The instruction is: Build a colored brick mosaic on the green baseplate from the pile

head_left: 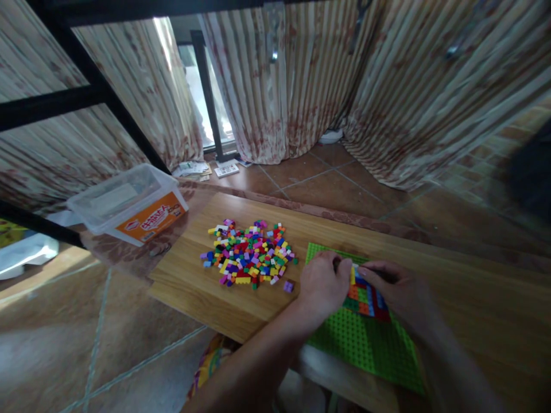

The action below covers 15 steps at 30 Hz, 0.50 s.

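Observation:
A green studded baseplate [357, 338] lies on the wooden table, with a patch of coloured toy bricks [364, 298] in rows on it, among them red, orange, blue and green ones. My left hand [322, 281] is curled at the patch's left far corner, fingertips against a yellow brick [353, 276]. From the other side comes my right hand [398, 287], its thumb and fingers closed near a small whitish brick [356, 267]. The two hands almost meet there. My fingers partly hide what is between them, and the right hand covers the patch's right side.
Left of the baseplate is a loose pile of many-coloured bricks [252, 255], with a purple brick [288, 285] apart from it. A clear plastic tub [129, 201] with an orange label stands beyond the wooden table's [185, 275] left end. Striped curtains [258, 86] hang behind.

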### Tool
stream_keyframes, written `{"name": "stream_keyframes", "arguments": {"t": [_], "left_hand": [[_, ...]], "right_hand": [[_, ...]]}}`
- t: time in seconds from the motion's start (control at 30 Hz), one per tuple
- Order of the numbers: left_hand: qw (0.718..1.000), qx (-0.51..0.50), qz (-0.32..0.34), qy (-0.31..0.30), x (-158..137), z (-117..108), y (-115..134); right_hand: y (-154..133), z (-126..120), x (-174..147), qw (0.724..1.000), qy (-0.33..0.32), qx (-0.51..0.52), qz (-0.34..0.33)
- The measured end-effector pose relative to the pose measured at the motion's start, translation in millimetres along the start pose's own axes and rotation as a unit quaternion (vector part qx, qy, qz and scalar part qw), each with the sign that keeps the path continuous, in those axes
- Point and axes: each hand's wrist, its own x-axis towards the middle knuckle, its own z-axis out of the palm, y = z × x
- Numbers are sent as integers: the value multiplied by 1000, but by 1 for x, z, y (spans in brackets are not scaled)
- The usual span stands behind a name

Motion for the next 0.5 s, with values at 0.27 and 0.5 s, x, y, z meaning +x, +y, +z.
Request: {"name": "stream_keyframes", "arguments": {"t": [0.27, 0.5], "left_hand": [[967, -191, 31, 163, 29, -45, -22], [896, -359, -61, 255, 37, -92, -34]], "right_hand": [[-47, 16, -35, 972, 138, -73, -174], [-77, 64, -51, 957, -32, -46, -285]]}}
